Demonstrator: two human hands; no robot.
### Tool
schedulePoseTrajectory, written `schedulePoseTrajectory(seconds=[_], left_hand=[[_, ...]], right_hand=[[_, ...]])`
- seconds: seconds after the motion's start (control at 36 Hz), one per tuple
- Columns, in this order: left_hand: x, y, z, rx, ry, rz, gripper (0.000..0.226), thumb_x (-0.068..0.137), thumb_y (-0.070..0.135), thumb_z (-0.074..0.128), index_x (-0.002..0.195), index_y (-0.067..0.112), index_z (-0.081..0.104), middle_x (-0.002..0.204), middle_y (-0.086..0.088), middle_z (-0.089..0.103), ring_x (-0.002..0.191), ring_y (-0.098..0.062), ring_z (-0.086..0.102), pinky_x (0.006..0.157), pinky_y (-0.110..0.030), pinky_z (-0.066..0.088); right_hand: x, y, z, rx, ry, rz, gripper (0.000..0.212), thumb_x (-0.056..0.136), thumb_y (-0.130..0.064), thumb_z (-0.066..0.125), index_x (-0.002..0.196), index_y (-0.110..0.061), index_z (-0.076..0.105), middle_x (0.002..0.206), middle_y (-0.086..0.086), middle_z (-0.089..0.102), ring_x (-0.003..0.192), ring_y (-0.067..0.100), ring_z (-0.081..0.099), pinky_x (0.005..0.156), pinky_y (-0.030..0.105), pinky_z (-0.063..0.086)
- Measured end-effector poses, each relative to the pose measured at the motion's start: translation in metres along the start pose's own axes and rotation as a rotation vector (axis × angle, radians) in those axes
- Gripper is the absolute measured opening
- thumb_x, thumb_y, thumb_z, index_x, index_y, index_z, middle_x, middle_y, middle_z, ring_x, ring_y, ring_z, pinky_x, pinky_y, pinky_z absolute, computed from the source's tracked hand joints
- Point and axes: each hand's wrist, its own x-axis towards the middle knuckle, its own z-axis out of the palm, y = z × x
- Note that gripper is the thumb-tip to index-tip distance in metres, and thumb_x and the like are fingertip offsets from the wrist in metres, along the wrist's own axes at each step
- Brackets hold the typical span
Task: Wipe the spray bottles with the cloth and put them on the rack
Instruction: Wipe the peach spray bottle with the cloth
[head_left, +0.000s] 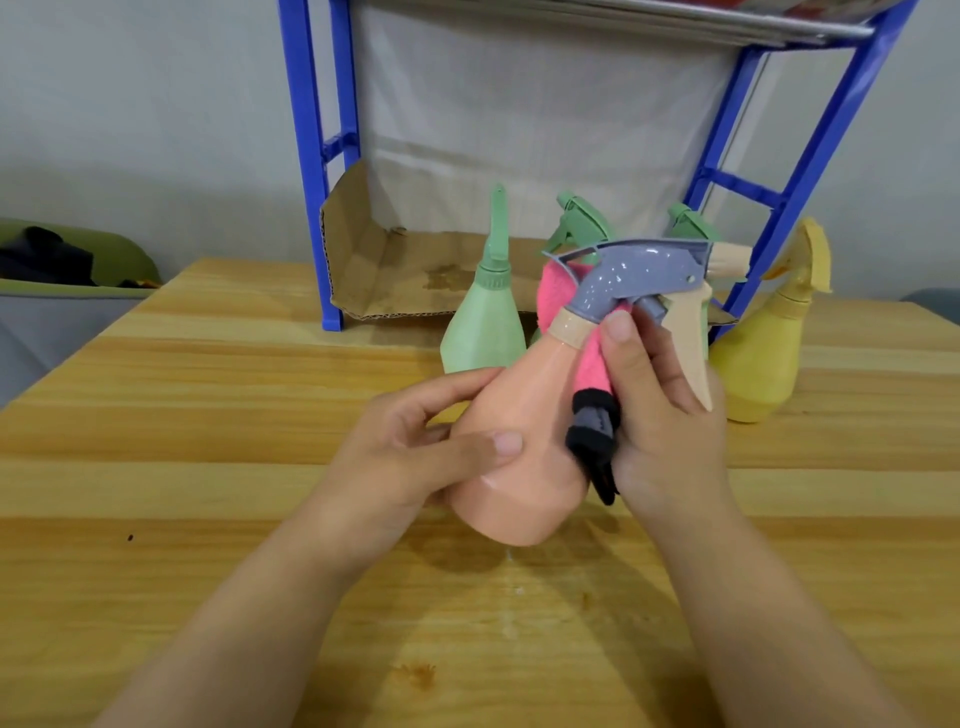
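Note:
A peach spray bottle (524, 415) with a grey-blue head and a beige trigger is tilted above the wooden table (208, 415). My left hand (415, 441) grips its lower body, thumb across the front. My right hand (660, 415) holds a pink cloth (589, 358) with a black and grey edge against the bottle's neck. Behind stand a green bottle (483, 322) with a pointed nozzle, two more green spray bottles (579, 223) partly hidden, and a yellow bottle (763, 353) at the right. The blue rack (332, 156) stands at the back.
A sheet of brown cardboard (395, 270) lines the rack's bottom level, with a stain on it. A metal shelf (727, 26) spans the rack's top. At the far left a green and grey seat (62, 291) stands beside the table. Small wet marks lie on the wood below the bottle.

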Motion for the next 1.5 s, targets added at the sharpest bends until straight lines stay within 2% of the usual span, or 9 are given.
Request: schedulePoseTrajectory(seconds=[0.17,0.31,0.47,0.67,0.86,1.08,1.28,1.39,1.5], left_hand=[[0.004,-0.008,0.004,0.218,0.148,0.049,0.074,0.038,0.033,0.087,0.110,0.035,0.068,0.123,-0.003,0.062,0.105,-0.021,0.064,0.080,-0.034,0.055],[0.003,-0.003,0.002,0.012,0.153,0.056,0.066,0.043,0.023,0.082,0.107,0.020,0.064,0.094,0.006,0.068,0.076,-0.010,0.066,0.054,-0.021,0.049],[0.002,0.000,0.000,-0.013,0.124,0.044,0.041,0.053,0.033,0.076,0.093,0.030,0.073,0.094,0.005,0.070,0.079,-0.009,0.066,0.056,-0.021,0.050],[0.004,-0.007,0.003,0.080,0.127,0.061,0.074,0.043,0.022,0.086,0.115,0.029,0.067,0.124,-0.009,0.063,0.109,-0.026,0.064,0.083,-0.038,0.055],[0.004,0.000,0.000,-0.208,0.156,0.033,0.068,0.030,0.037,0.094,0.092,0.022,0.070,0.087,-0.002,0.071,0.068,-0.013,0.068,0.048,-0.026,0.052],[0.007,0.000,0.009,-0.140,0.243,-0.024,0.030,0.078,0.034,0.067,0.101,0.016,0.073,0.097,-0.009,0.073,0.084,-0.020,0.068,0.060,-0.039,0.057],[0.007,-0.003,0.008,-0.042,0.187,0.051,0.031,0.070,0.041,0.073,0.099,0.031,0.074,0.098,0.003,0.073,0.084,-0.012,0.069,0.057,-0.028,0.054],[0.007,-0.008,0.001,0.132,0.110,0.077,0.081,0.050,0.026,0.083,0.127,0.026,0.058,0.123,0.005,0.064,0.111,-0.017,0.063,0.082,-0.034,0.055],[0.006,-0.004,0.001,0.028,0.106,0.104,0.069,0.045,0.019,0.084,0.112,0.021,0.068,0.110,0.000,0.070,0.096,-0.019,0.068,0.067,-0.028,0.055]], right_hand=[[0.000,0.008,0.002,-0.081,0.188,0.047,0.014,0.085,-0.031,0.060,0.075,-0.036,0.069,0.068,-0.015,0.062,0.069,0.008,0.053,0.064,0.029,0.042],[-0.001,0.004,0.005,0.002,0.089,0.113,0.015,0.081,-0.033,0.059,0.076,-0.036,0.073,0.069,-0.013,0.060,0.064,0.003,0.052,0.059,0.019,0.044],[-0.005,0.000,0.009,0.183,-0.022,0.272,0.021,0.093,-0.019,0.045,0.087,-0.007,0.061,0.059,0.004,0.049,0.050,0.002,0.051,0.048,0.012,0.044],[-0.006,0.011,0.007,-0.106,0.004,0.138,0.020,0.085,-0.047,0.054,0.076,-0.034,0.067,0.061,-0.017,0.055,0.064,0.007,0.049,0.063,0.029,0.041],[-0.006,0.004,0.004,0.122,-0.072,0.264,0.025,0.089,-0.026,0.045,0.101,-0.018,0.065,0.078,-0.016,0.073,0.076,-0.006,0.066,0.064,0.009,0.050],[-0.011,0.009,0.013,-0.079,0.030,0.148,0.027,0.100,-0.026,0.039,0.109,-0.024,0.064,0.096,-0.017,0.072,0.095,-0.007,0.063,0.078,0.008,0.046],[-0.016,0.017,0.017,-0.309,0.145,0.071,0.045,0.096,-0.042,0.038,0.129,-0.019,0.058,0.121,0.001,0.064,0.118,0.013,0.057,0.102,0.043,0.045],[-0.015,0.017,0.014,-0.343,0.147,0.031,0.038,0.097,-0.041,0.038,0.122,-0.026,0.061,0.115,-0.001,0.065,0.114,0.010,0.058,0.100,0.042,0.046],[-0.010,0.015,0.008,-0.289,0.050,0.026,0.028,0.095,-0.041,0.042,0.114,-0.036,0.062,0.109,-0.010,0.067,0.109,0.006,0.060,0.095,0.030,0.047]])
